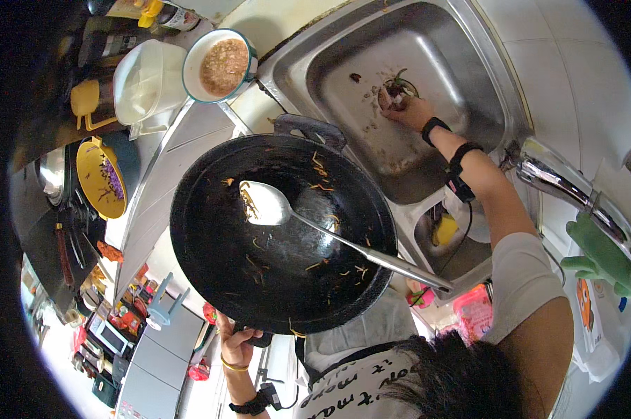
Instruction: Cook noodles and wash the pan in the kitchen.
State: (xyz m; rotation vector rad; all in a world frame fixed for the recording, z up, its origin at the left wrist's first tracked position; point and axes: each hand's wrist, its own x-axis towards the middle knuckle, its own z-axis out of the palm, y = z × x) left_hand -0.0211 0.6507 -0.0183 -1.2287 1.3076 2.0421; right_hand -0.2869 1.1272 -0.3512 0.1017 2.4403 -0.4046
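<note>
A large black wok (218, 272) tilts in front of me, streaked with oil and thin food shreds. My left hand (236, 346) is closed round its near handle (262, 340). Inside the wok rests a metal wok spatula (268, 204), its handle lying across the right rim, with no hand on it. My right hand (408, 112) reaches down into the steel sink (445, 77). Its curled fingers are at the drain, closed on dark and green food scraps (399, 89); the fingertips are partly hidden.
A bowl of minced food (224, 66) and a clear plastic container (144, 82) stand beyond the wok on the left. Further left is a yellow basket (92, 178) with purple shreds. The tap (549, 171) and green gloves (605, 255) are at right, beside a small basin (427, 223).
</note>
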